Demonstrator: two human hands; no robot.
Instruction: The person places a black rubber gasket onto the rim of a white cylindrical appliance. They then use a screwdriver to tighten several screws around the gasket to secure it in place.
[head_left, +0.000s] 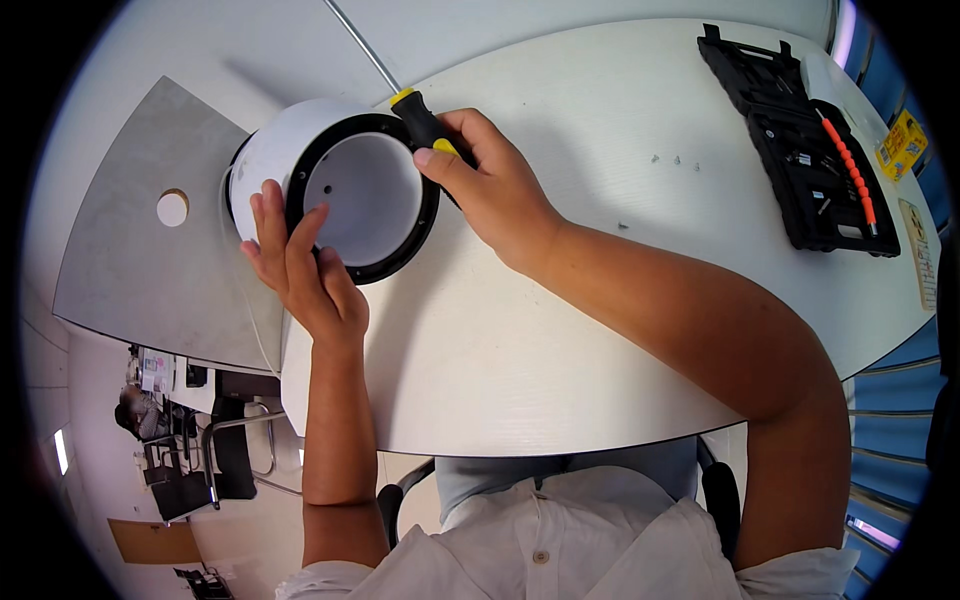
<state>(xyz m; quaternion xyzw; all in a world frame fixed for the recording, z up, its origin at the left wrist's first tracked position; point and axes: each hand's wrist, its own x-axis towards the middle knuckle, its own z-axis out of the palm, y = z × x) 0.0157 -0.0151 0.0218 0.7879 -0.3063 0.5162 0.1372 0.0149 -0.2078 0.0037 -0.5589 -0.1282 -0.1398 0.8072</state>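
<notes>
A round white housing (pixel 268 140) with a black ring rim lies tipped on the table, its hollow opening turned toward me. My left hand (pixel 310 275) holds its lower left edge, some fingers along the outer shell and others over the rim at the opening. Wrapped around the black-and-yellow handle of a screwdriver (pixel 420 120) is my right hand (pixel 495 190), beside the upper right of the rim. The screwdriver's long metal shaft points up and away to the left, and its tip is cut off by the picture edge.
Several small screws (pixel 677 160) lie on the white table (pixel 520 370). An opened black tool case (pixel 800 170) with an orange flexible shaft (pixel 848 170) is at the right, near a yellow box (pixel 902 145). A white disc (pixel 172 208) rests on the grey surface at left.
</notes>
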